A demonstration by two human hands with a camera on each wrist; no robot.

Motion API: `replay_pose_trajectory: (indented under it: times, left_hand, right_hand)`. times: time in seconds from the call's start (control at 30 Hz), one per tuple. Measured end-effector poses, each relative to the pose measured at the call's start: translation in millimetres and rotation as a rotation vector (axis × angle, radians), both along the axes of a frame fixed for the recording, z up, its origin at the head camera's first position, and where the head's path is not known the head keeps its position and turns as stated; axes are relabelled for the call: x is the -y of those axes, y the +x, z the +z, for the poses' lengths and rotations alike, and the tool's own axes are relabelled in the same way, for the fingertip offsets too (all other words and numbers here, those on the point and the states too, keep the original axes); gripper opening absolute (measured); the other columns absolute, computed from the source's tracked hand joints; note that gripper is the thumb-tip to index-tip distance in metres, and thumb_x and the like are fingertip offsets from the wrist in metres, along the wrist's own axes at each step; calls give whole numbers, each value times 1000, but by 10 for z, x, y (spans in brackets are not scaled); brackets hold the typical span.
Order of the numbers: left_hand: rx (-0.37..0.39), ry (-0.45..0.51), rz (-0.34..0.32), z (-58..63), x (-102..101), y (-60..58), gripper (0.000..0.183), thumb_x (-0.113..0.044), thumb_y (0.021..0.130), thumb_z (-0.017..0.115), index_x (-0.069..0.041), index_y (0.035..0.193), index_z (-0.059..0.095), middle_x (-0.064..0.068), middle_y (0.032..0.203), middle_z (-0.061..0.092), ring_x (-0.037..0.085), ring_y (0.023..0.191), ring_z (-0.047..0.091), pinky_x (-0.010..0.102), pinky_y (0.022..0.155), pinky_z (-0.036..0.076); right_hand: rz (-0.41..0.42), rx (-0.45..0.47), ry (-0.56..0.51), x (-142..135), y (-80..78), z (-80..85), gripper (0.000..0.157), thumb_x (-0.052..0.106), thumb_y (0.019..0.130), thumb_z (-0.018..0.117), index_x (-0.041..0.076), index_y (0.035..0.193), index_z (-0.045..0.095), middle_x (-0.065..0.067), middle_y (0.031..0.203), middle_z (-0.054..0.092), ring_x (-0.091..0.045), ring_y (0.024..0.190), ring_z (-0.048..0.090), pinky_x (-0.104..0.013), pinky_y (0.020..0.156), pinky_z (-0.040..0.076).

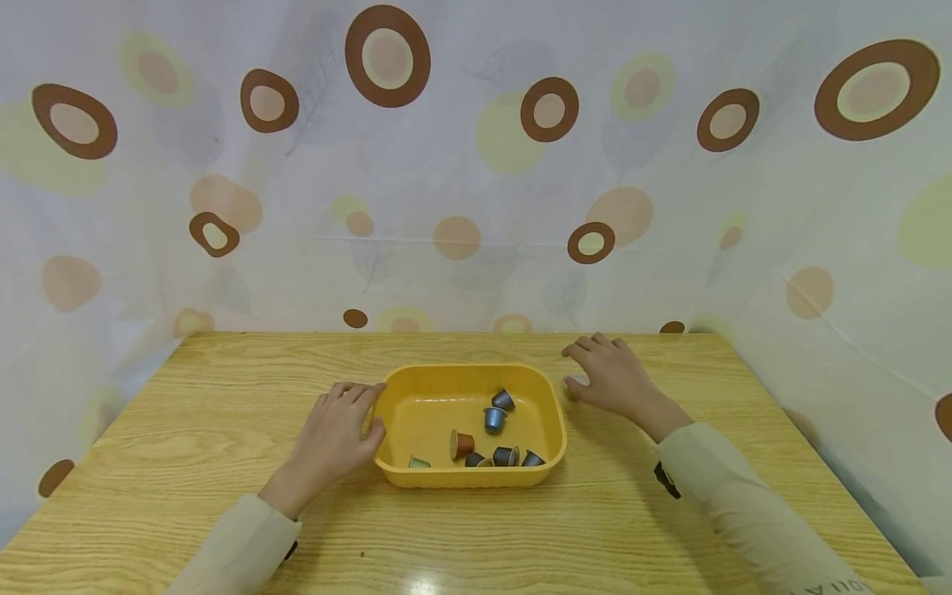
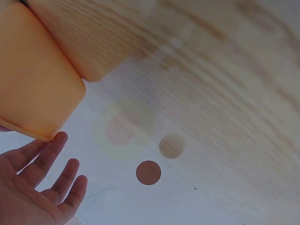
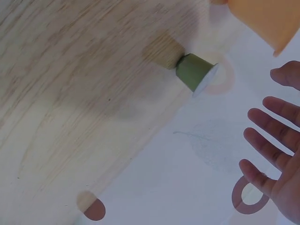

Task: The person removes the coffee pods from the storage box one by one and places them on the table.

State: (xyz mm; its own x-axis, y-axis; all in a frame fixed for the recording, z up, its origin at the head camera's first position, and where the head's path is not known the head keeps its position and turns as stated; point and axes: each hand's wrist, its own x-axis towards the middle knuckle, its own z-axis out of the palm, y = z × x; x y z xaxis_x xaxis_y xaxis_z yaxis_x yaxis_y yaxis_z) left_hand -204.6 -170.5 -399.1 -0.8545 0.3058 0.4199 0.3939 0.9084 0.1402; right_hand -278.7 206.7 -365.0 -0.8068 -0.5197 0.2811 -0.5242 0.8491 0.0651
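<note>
A yellow plastic basin [image 1: 470, 479] holds several coffee capsules: a copper one [image 1: 464, 445], a blue one [image 1: 494, 420], a pale green one [image 1: 419, 463] and a few dark ones. My left hand [image 1: 338, 430] rests at the basin's left rim, fingers spread and lightly bent. In the left wrist view its index fingertip [image 2: 61, 137] meets the rim, and the thumb is mostly hidden behind it. My right hand [image 1: 613, 380] hovers by the basin's right side, fingers apart, nothing held. A green capsule [image 3: 193, 72] lies on the table near that hand, as the right wrist view shows.
The wood-grain table [image 1: 476, 545] extends around the basin. White cloth [image 1: 461, 165] with brown and pale oval prints rises behind the table's back edge and along both sides.
</note>
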Motion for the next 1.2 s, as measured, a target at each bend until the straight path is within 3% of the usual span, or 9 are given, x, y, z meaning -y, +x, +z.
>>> replay_pose_trajectory:
  times: [0.53,1.2]
  left_hand:
    - [-5,0,0,-8,12,-4,43,-23,83,54,-9,123,57,6,110,64,28,105,53,45,87,44]
    - [12,9,-7,-6,11,-9,41,-24,83,54,-12,122,57,5,111,64,28,106,52,45,87,44]
  right_hand:
    - [113,-134,-3,218,131,57,34,31,80,65,11,107,64,-6,106,64,-25,96,55,-45,82,46]
    - [294,-94,37,518,232,-21,31,27,79,68,14,106,63,1,103,62,-20,96,55,-40,80,46]
